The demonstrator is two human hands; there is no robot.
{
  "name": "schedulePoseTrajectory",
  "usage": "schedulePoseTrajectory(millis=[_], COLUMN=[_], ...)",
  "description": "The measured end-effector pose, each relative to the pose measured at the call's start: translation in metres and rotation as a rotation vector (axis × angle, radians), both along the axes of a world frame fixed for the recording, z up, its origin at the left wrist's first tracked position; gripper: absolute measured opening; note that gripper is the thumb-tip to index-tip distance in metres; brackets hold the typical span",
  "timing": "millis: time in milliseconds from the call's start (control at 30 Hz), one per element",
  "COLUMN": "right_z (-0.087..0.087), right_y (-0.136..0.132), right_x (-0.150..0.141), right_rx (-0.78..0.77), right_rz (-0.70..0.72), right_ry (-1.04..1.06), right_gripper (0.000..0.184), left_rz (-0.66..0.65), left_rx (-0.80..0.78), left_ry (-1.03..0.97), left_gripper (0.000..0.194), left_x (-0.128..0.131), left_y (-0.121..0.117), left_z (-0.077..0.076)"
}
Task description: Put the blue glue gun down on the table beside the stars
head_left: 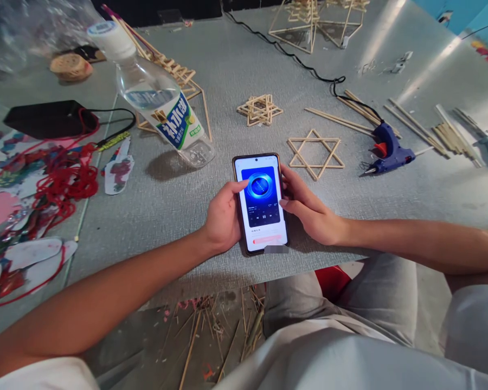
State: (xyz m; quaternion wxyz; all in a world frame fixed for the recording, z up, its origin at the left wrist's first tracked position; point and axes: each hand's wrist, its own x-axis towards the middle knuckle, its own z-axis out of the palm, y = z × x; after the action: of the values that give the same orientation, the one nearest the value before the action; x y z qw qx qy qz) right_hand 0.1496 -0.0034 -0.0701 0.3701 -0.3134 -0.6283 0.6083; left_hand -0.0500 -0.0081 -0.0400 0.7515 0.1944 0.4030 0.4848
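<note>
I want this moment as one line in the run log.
left hand: holding phone; right hand: holding phone; phone: screen lit; flat stick star: beyond phone; glue gun: on table, right; bottle: standing, left

Can read 补水 in big white characters on the blue part of the label point(177, 122) of the bottle point(146, 92), plus a third character, probably 啦; can't make out the smaller white line underneath, the tiny print on the green patch point(195, 130) or the marking on the cap point(113, 39). On the lit screen of the phone point(264, 235), can pick out a pause sign between back and forward skip signs, but can't read the small text around them or below the blue panel point(262, 187).
</note>
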Motion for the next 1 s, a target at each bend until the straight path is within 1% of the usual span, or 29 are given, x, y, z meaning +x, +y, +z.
schedulePoseTrajectory(millis=[133, 367, 667, 1000], right_z=[0.0008, -0.002, -0.0048, -0.0042], right_y=[-0.0001, 0.0028, 0.0025, 0.0029], right_x=[-0.0004, 0.0016, 0.003, 0.0034], right_rx=[0.002, 0.065, 0.061, 0.065], right_rz=[0.014, 0.039, 0.026, 0.028], right_ry=[-0.008, -0.038, -0.043, -0.044], right_gripper=[0.079, 0.078, 0.078, 0.077], left_rz=[-0.037, 0.014, -0.004, 0.001], left_rx=[-0.012, 0.054, 0.081, 0.077], left_ry=[0.035, -0.027, -0.029, 0.0], left_gripper=[0.034, 0.034, 0.039, 0.033], left_x=[-0.0009, -0.0011, 0.0004, -0.0008], left_y=[0.0, 0.0005, -0.0006, -0.0007], left_z=[-0.001, -0.0017, 0.003, 0.0039])
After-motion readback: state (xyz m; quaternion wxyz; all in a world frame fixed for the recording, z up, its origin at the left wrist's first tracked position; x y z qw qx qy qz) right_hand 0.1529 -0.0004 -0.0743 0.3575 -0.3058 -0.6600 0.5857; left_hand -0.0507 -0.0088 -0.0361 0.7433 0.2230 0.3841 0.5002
